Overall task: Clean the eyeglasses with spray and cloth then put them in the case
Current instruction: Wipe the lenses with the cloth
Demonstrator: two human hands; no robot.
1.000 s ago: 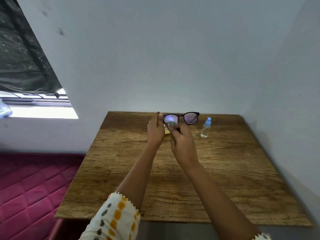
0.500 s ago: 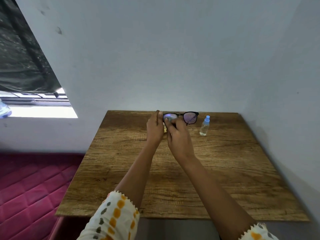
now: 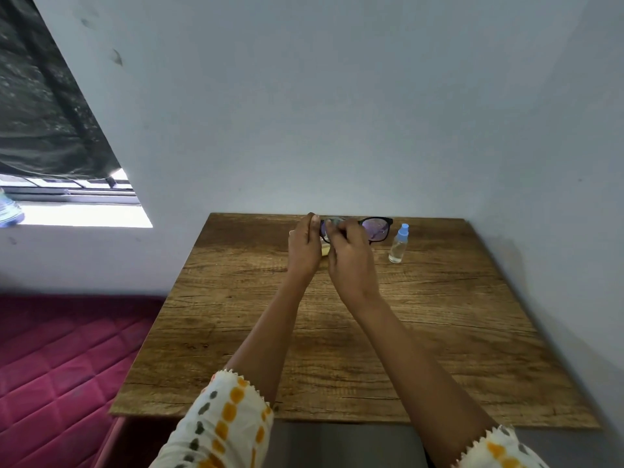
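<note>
My left hand (image 3: 304, 246) and right hand (image 3: 351, 255) are up together over the far part of the wooden surface (image 3: 439, 332), which sits in a corner of pale walls with a red quilted bed (image 3: 67, 349) to its left. My left hand's fingers curl round one end of the black eyeglasses (image 3: 376, 228), held above the surface. A small spray bottle (image 3: 398, 244) with a blue cap stands upright just right of them. My right hand pinches a greyish cloth (image 3: 332, 221) against the lens nearer my left hand.
</note>
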